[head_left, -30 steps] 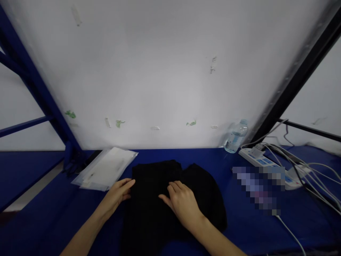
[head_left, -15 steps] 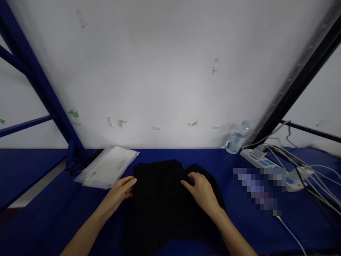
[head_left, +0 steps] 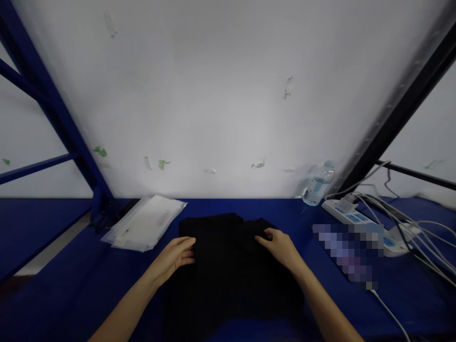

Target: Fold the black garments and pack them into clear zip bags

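A black garment [head_left: 217,270], its exact kind hard to make out in the dark folds, lies spread on the blue table in front of me. My left hand [head_left: 178,256] rests at its left side, fingers stretched out over the cloth. On the right, my right hand [head_left: 280,244] pinches the cloth near the upper right part, thumb and forefinger close together. The fold between those fingertips is hard to see against the black.
Flat plastic bags [head_left: 147,223] lie at the back left. A water bottle [head_left: 318,184] stands against the wall. To the right are a power strip [head_left: 347,213] with several white cables and a blurred-out device [head_left: 345,259]. Metal posts [head_left: 67,114] rise at the sides.
My left hand has slid right, further onto the garment. My right hand has moved slightly right, and the cloth under it now looks gathered and drawn over the rounded part there.
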Demonstrator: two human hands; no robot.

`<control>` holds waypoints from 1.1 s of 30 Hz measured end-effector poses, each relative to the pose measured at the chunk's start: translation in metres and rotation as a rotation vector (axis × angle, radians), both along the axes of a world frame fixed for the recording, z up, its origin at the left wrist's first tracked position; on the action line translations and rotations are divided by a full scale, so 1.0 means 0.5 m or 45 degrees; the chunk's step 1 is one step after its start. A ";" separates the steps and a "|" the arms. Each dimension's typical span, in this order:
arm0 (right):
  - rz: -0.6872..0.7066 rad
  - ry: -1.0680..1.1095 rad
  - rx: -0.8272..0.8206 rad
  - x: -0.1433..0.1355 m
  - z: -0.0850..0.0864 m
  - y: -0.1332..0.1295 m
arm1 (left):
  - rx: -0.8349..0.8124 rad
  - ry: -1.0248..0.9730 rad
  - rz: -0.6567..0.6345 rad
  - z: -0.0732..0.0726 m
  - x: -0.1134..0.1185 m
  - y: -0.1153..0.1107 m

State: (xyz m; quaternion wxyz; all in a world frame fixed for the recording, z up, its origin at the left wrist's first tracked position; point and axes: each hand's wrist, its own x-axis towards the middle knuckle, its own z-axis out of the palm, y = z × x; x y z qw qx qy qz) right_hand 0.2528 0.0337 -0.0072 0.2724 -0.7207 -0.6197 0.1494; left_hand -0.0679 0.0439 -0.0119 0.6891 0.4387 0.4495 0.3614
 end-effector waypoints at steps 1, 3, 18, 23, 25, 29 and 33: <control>0.016 -0.029 -0.003 -0.003 0.002 0.000 | -0.009 -0.003 -0.004 0.001 0.000 0.000; 0.007 -0.101 0.043 -0.020 0.022 -0.003 | -0.019 -0.003 -0.014 0.004 -0.001 -0.001; 0.592 -0.193 0.404 -0.330 0.023 -0.150 | -0.205 -0.082 0.057 -0.005 -0.006 0.009; 0.656 -0.278 0.385 -0.330 -0.041 -0.167 | -0.098 0.048 -0.039 0.004 -0.005 0.000; 0.662 -0.288 0.393 -0.333 -0.059 -0.165 | -0.060 0.188 -0.011 0.007 -0.003 -0.003; 0.675 -0.286 0.412 -0.333 -0.072 -0.165 | -0.008 0.294 -0.037 0.016 0.003 -0.004; 0.726 -0.197 0.356 -0.324 -0.058 -0.173 | 0.072 0.316 -0.138 0.023 0.007 -0.004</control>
